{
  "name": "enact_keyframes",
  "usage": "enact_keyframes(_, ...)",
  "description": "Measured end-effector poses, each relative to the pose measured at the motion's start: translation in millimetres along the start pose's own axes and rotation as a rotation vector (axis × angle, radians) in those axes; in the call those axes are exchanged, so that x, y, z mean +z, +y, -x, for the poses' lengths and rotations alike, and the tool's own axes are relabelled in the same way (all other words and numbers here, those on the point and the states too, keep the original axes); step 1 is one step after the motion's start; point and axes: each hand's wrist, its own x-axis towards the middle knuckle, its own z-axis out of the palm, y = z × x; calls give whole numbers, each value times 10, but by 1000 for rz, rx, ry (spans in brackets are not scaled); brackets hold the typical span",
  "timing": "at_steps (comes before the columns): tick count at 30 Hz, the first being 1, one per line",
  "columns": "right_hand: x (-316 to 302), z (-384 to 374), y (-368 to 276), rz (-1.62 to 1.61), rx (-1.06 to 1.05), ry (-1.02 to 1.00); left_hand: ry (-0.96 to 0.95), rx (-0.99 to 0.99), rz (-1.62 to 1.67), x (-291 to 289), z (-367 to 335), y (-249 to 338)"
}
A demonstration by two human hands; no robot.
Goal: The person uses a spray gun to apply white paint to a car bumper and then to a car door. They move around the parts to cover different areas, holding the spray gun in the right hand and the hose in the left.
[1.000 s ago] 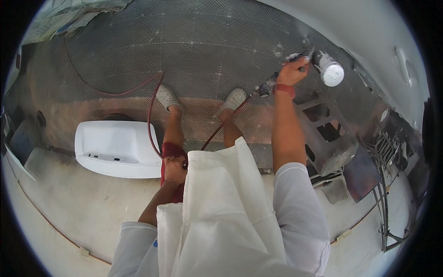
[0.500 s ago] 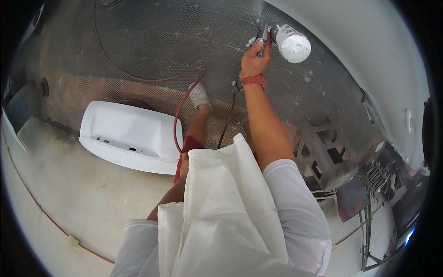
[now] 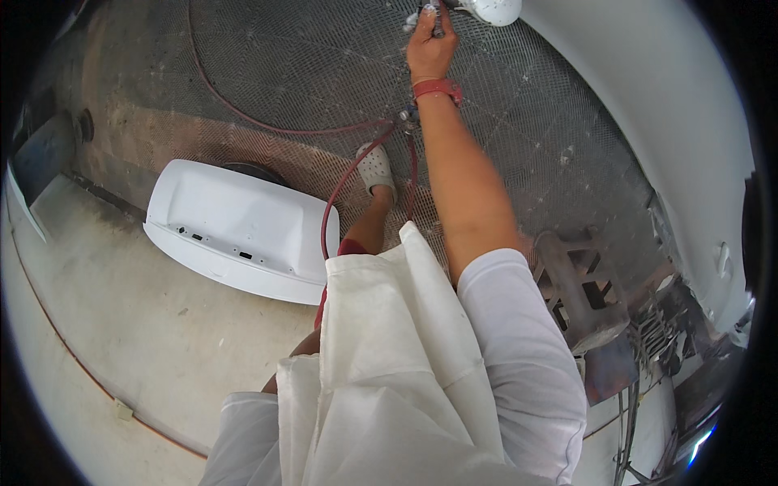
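Note:
My right hand (image 3: 429, 55), with a red band at its wrist, is stretched far forward to the upper edge. Its fingers are closed around the handle of a spray gun (image 3: 431, 6), which the edge of the view partly cuts off. A white cup (image 3: 493, 10) sits at the gun's right side. To the right of it curves a large pale body panel (image 3: 632, 77). Only a bit of my left forearm (image 3: 305, 347) shows; the white apron (image 3: 397, 324) hides that hand. A dark red hose (image 3: 334, 198) runs down behind the apron.
A white trunk lid (image 3: 243, 219) lies on the left. Underfoot is dark meshed flooring (image 3: 284, 73). The hose (image 3: 223, 105) loops across it near my clog (image 3: 376, 168). At right stand a grey step stool (image 3: 579, 283) and a metal rack (image 3: 656, 332).
My right hand has moved farther forward with the spray gun, so the cup is now cut by the upper edge. My left hand, partly visible before, has gone behind the apron.

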Motion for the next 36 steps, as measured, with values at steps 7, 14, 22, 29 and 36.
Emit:
enact_keyframes(7, -1405, 25, 201, 225, -185, 253, -9, 24, -27, 106, -43, 210)
enact_keyframes(14, -3487, 248, 413, 228, 63, 436, -36, 111, -100, 275, -68, 873)
enact_keyframes(22, -5414, 294, 516, 231, 57, 634, -118, 194, -201, 650, -122, 1980)
enact_keyframes(29, -6804, 297, 536, 240, 234, 787, -79, 176, -216, 1151, -101, 2322)
enact_keyframes(36, -7608, 58, 733, 347, 120, 1005, 157, 317, -243, 911, -296, 2364)
